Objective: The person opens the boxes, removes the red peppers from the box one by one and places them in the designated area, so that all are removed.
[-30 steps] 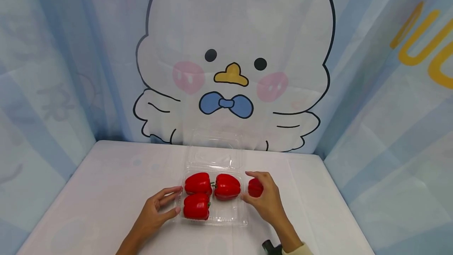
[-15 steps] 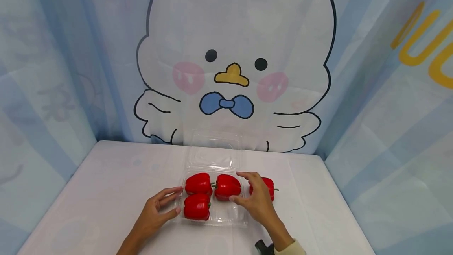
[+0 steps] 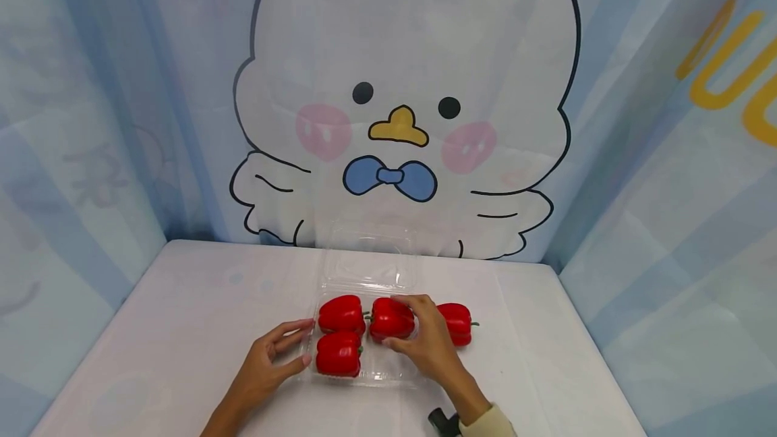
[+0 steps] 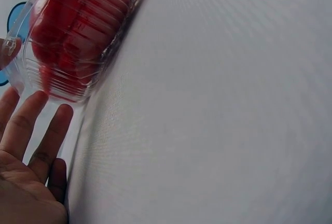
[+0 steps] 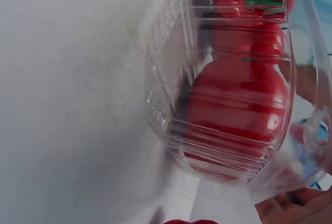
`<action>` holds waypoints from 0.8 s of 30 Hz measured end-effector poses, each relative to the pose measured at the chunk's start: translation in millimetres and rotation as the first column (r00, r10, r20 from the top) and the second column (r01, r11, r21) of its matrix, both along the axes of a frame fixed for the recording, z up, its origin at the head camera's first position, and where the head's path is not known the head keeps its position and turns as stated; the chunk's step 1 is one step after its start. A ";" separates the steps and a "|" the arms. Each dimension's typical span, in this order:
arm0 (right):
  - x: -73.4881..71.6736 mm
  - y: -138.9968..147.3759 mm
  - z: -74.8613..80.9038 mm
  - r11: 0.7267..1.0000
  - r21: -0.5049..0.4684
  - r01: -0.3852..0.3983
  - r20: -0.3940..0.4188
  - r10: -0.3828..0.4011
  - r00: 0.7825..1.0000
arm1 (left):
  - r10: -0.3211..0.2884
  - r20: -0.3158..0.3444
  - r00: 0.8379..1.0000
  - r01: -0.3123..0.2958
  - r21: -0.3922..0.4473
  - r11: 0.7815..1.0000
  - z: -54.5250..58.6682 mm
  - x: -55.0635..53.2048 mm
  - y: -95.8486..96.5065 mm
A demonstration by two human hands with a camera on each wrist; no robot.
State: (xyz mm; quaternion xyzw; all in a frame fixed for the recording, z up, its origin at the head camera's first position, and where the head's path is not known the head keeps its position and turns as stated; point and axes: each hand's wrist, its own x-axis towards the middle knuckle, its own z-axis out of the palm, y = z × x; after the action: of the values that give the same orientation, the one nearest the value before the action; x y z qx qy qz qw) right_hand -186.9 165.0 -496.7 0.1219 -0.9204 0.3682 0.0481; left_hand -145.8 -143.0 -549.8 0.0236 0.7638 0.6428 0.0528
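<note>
A clear plastic clamshell box (image 3: 388, 373) holds three red bell peppers. One pepper (image 3: 341, 314) lies at its back left, another (image 3: 337, 355) at its front left, and a third (image 3: 388, 322) at its back right. My right hand (image 3: 427, 341) has its thumb at the near side and its fingers at the far side of the back-right pepper. My left hand (image 3: 264, 363) touches the box's left side with fingertips and thumb; the left wrist view shows its fingers (image 4: 54, 136) fairly straight beside the ribbed wall. A fourth pepper (image 3: 458, 322) lies outside the box, partly hidden behind my right hand.
The box's transparent lid (image 3: 370, 265) stands folded back toward the printed curtain (image 3: 400, 39). Everything rests on a white-covered table (image 3: 200, 309). A dark object (image 3: 445, 423) shows beside my right sleeve (image 3: 490, 423).
My right hand has moved left from in front of the outside pepper to the back-right pepper in the box. The left hand and the peppers have stayed in place.
</note>
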 end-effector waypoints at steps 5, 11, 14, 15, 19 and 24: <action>-0.6 -3.4 -1.1 0.999 0.026 -0.021 0.010 0.021 1.000 | 0.001 0.008 1.000 -0.001 0.001 1.000 0.4 0.3 -0.2; -1.6 -5.5 -3.3 0.997 0.065 -0.031 0.012 0.030 0.999 | 0.002 0.005 1.000 -0.002 -0.003 1.000 -0.6 0.0 0.0; -2.1 -6.3 -4.5 0.996 0.083 -0.039 0.012 0.038 0.999 | -0.003 0.002 1.000 0.003 -0.002 1.000 -1.7 -0.4 0.0; -2.1 -6.4 -4.9 0.995 0.086 -0.041 0.012 0.041 0.999 | -0.004 0.001 1.000 0.004 -0.001 1.000 -1.9 -0.5 0.1; -2.0 -7.2 -4.8 0.996 0.082 -0.046 0.014 0.045 0.999 | -0.004 0.002 1.000 0.004 -0.002 1.000 -2.2 -0.4 0.4; -2.3 -7.1 -5.0 0.996 0.063 -0.057 0.011 0.056 0.998 | 0.002 0.008 1.000 -0.002 -0.002 1.000 -2.1 -0.1 0.5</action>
State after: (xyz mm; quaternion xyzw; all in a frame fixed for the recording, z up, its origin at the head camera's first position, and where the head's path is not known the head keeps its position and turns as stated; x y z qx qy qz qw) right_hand -189.2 157.9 -501.7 0.1476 -0.9281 0.3405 0.0296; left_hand -145.9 -142.5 -551.9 0.0203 0.7642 0.6424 0.0552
